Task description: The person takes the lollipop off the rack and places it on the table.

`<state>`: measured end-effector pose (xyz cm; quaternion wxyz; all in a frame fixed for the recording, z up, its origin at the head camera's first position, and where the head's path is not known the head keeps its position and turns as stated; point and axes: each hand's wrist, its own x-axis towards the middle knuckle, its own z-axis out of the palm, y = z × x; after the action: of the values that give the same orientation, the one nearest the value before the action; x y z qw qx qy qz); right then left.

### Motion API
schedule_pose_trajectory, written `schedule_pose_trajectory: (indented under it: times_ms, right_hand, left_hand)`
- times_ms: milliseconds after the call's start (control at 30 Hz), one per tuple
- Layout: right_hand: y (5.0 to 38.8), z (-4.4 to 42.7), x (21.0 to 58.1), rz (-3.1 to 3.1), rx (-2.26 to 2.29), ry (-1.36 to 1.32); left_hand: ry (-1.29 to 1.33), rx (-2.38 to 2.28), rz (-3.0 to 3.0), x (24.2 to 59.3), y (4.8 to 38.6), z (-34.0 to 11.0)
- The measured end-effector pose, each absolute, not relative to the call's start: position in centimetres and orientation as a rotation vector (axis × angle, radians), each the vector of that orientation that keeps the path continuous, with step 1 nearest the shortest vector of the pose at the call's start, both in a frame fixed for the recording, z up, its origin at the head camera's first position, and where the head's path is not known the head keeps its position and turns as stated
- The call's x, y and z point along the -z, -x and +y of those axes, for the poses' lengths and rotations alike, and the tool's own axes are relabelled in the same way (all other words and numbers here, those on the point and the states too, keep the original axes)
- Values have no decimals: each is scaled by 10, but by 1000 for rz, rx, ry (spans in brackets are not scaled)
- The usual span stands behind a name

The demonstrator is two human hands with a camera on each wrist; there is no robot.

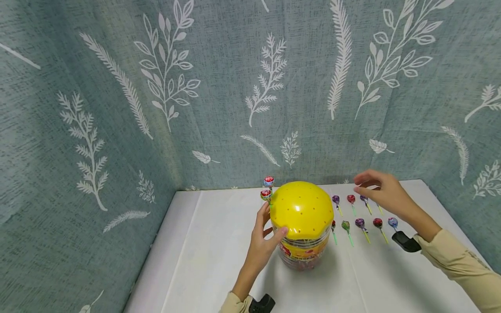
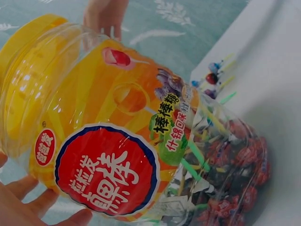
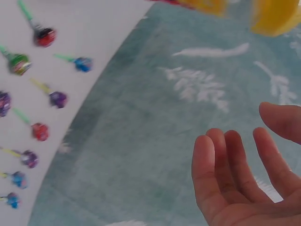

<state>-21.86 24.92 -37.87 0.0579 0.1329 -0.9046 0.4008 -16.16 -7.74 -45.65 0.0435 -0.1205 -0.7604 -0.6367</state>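
A clear plastic jar (image 1: 303, 254) with a yellow lid (image 1: 301, 208) stands upright on the table. My left hand (image 1: 260, 243) holds it from the left, thumb at the lid's lower edge and fingers along the side. Seen in the left wrist view, the jar (image 2: 127, 141) has an orange label with a red round badge, and wrapped lollipops (image 2: 235, 165) fill its bottom. My right hand (image 1: 381, 189) hovers over the lollipops right of the jar, fingers loosely bent. In the right wrist view nothing shows between the fingers (image 3: 242, 162) and thumb.
Rows of wrapped lollipops, such as a green one (image 1: 346, 226) and a blue one (image 1: 393, 223), lie right of the jar. Two more lollipops (image 1: 268, 181) show behind its left side, sticks mostly hidden. A leaf-patterned curtain (image 1: 219, 143) hangs behind the white table (image 1: 211, 243).
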Motion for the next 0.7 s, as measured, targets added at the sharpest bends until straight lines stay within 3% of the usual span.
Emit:
schedule_pose_trajectory:
  times_ms: [700]
  right_hand:
    - [215, 184, 315, -2681, -1359, -656]
  left_hand:
    - [362, 1953, -2326, 456, 162, -77]
